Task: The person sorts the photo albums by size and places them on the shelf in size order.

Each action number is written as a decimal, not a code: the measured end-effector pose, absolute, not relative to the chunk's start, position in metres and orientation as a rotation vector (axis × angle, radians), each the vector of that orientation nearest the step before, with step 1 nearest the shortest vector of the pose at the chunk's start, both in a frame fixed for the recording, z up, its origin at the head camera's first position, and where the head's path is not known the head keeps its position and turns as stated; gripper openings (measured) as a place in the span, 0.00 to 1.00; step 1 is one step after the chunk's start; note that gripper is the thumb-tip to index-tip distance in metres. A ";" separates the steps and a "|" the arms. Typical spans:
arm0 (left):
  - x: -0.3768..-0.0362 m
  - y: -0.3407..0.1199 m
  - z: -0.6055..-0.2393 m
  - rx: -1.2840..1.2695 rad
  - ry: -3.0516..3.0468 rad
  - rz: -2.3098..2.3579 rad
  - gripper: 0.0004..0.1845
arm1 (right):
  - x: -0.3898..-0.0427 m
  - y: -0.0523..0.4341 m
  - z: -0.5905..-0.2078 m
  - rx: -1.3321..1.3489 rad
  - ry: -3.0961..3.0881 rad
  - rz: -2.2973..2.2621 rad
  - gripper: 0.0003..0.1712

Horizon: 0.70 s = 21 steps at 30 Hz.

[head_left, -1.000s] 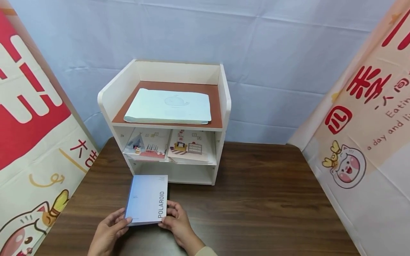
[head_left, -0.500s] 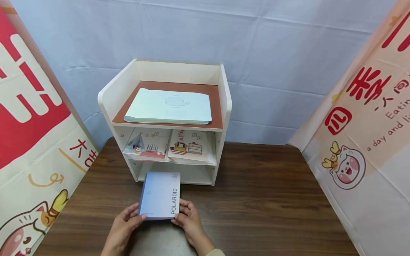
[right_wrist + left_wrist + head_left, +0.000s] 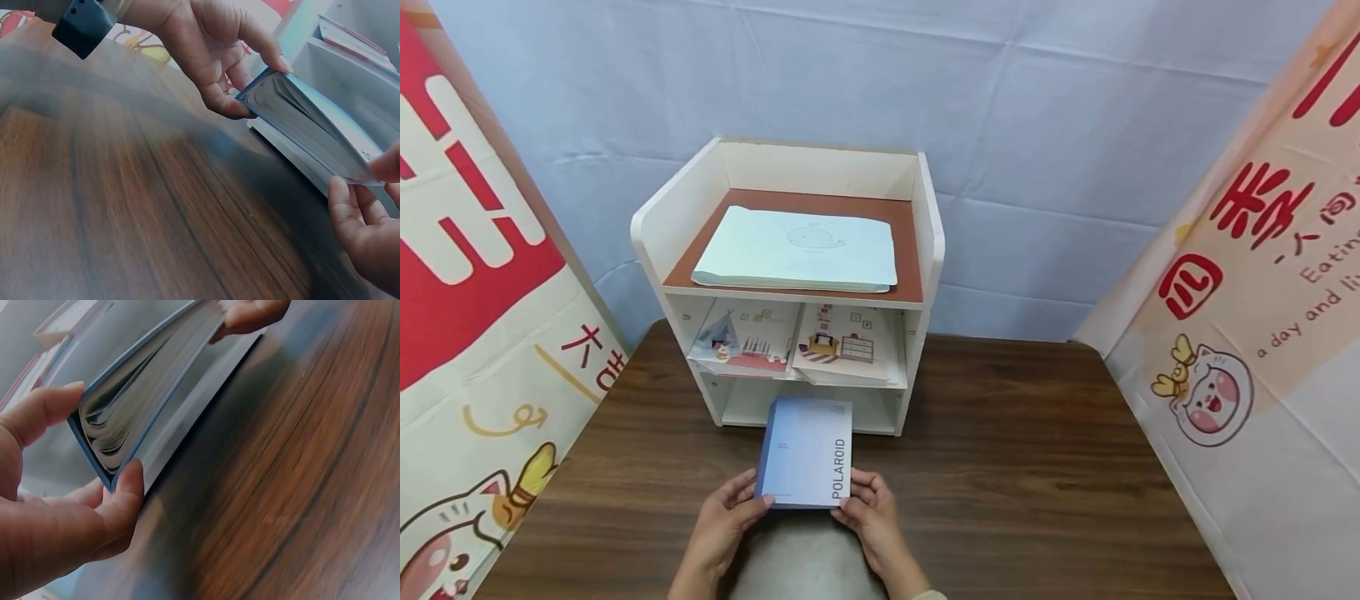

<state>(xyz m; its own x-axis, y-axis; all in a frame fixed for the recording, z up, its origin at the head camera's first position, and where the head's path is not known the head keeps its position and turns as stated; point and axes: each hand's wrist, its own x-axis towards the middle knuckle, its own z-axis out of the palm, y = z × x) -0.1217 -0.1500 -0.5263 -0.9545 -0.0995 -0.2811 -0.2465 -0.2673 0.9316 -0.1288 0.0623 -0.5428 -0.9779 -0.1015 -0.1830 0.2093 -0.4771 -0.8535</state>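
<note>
A blue-to-white photo album (image 3: 805, 454) marked POLAROID is held level above the table, just in front of the shelf's bottom compartment. My left hand (image 3: 722, 517) pinches its left near corner, thumb on the cover and fingers beneath. At the right near corner, my right hand (image 3: 876, 521) grips it the same way. Both wrist views show the album's edge, with pages (image 3: 144, 387) between the covers. The white shelf unit (image 3: 928, 242) stands behind; the album's far end overlaps the opening of its lowest compartment in the head view.
On the shelf's brown top lies a pale book (image 3: 797, 250) with a whale drawing. Its middle level holds two illustrated booklets (image 3: 748, 337) side by side. Printed cloths (image 3: 1210, 400) hang on both sides of the dark wooden table (image 3: 1022, 467).
Both hands have carried the album to the right and slightly away from me, from the shelf's left front corner to before the middle of the bottom compartment.
</note>
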 end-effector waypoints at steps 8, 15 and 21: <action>-0.130 -0.131 -0.525 -0.461 1.808 2.371 0.34 | -0.129 0.079 -0.542 0.196 1.487 -2.577 0.25; -0.136 -0.117 -0.524 -0.400 1.769 2.395 0.35 | -0.135 0.091 -0.539 0.212 1.489 -2.607 0.25; -0.145 -0.108 -0.525 -0.386 1.768 2.384 0.34 | -0.140 0.101 -0.538 0.232 1.470 -2.627 0.24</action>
<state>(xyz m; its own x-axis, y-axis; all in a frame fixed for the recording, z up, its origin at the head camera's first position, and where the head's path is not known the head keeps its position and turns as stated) -0.1451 -0.1076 -0.5251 -0.9559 -0.0331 -0.2918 -0.2696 -0.2948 0.9167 -0.1397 0.1008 -0.5380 -0.9807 -0.0315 -0.1928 0.1808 -0.5199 -0.8348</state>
